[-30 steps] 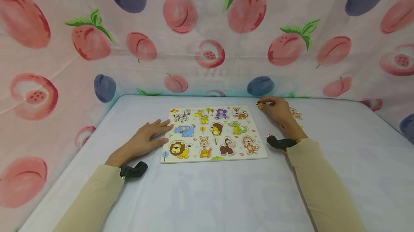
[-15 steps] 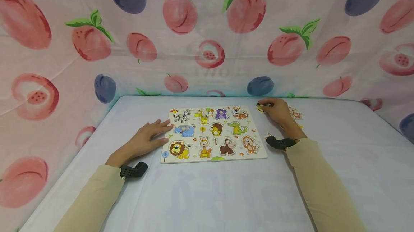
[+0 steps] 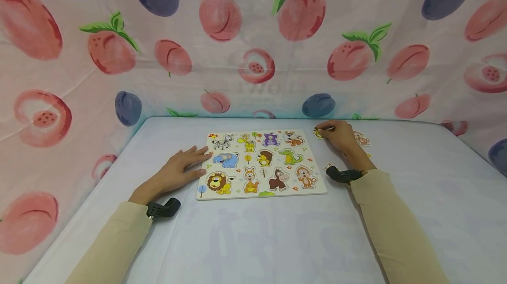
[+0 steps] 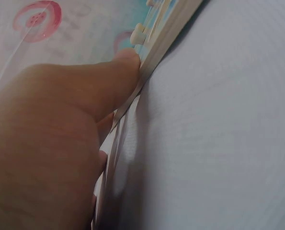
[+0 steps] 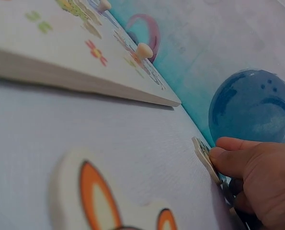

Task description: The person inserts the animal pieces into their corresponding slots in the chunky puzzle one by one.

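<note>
A wooden animal peg puzzle board [image 3: 233,197] lies flat on the white table, with animals such as a lion [image 3: 218,183], an elephant [image 3: 226,160] and a crocodile [image 3: 291,156] on it. My left hand [image 3: 178,170] rests at the board's left edge, fingers spread and fairly straight; the thumb [image 4: 118,76] touches the edge in the left wrist view. Beyond the board's far right corner, my right hand [image 3: 338,135] pinches a small yellow-and-dark puzzle piece [image 3: 317,132] between thumb and fingers. In the right wrist view that piece [image 5: 203,155] stands tilted; its picture is mostly hidden.
Behind the right hand lies a loose monkey piece [image 3: 362,138]. A piece with orange-and-white ears [image 5: 99,201] lies near the right wrist, partly covered by it in the head view. Fruit-printed cloth [image 3: 253,33] rises at the table's back edge.
My right hand has shifted down very slightly, with the pinched piece between its fingers. The left hand and the board have stayed where they were.
</note>
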